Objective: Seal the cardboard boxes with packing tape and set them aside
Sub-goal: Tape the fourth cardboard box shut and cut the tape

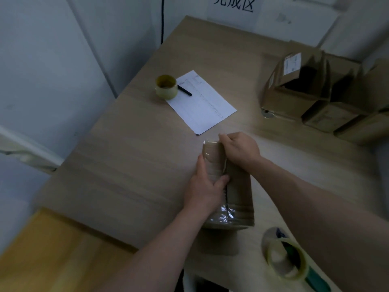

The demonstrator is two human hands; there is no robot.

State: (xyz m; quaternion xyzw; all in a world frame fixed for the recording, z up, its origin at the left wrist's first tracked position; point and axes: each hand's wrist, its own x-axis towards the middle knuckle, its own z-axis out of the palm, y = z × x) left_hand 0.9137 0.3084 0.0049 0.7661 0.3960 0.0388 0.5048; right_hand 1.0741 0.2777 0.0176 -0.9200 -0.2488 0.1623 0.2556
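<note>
One brown oblong cardboard box (237, 186) lies on the pale wooden table (136, 165), long axis running away from the person, left hand (207, 186) gripping its side, right hand (240, 148) pinching its far end, two yellowish tape rolls (166, 87) nearby.

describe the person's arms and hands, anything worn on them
Both forearms are bare as far as the frame shows: no sleeves, gloves, watch or bands visible on the left hand or right hand. Rings on the fingers cannot be ruled out; the picture is blurred.
</note>
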